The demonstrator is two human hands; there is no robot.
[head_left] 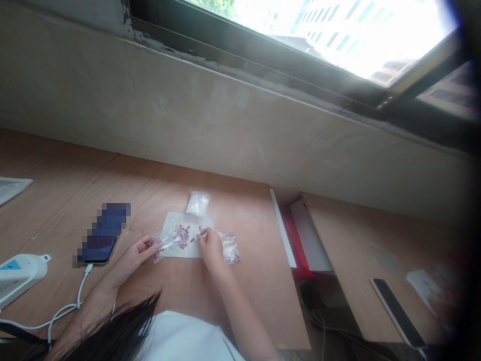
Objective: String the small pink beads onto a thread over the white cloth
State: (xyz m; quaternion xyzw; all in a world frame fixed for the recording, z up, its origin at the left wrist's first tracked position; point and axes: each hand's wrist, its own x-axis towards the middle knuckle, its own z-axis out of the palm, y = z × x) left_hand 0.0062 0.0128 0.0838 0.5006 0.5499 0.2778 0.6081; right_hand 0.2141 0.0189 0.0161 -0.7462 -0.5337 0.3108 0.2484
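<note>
My left hand [143, 249] pinches a clear plastic bag [158, 253] at the left edge of a white sheet [173, 220]. Several small pink-red pieces [183, 236] lie in a loose pile on the sheet, with a few dark ones among them. Over the sheet's right side, my right hand [209, 244] has its thumb and fingertips pressed together near the pieces; whatever sits between them is too small to make out. Just right of that hand lies a zip bag with small reddish pieces [230, 248]. Behind the sheet is another clear zip bag [198, 203].
A phone [103, 233] on a white charging cable [79, 288] lies to the left, beside a white power strip [22, 273]. Right of the table edge is a gap, then a second table [349, 235] holding another phone [398, 312]. A wall and window stand behind.
</note>
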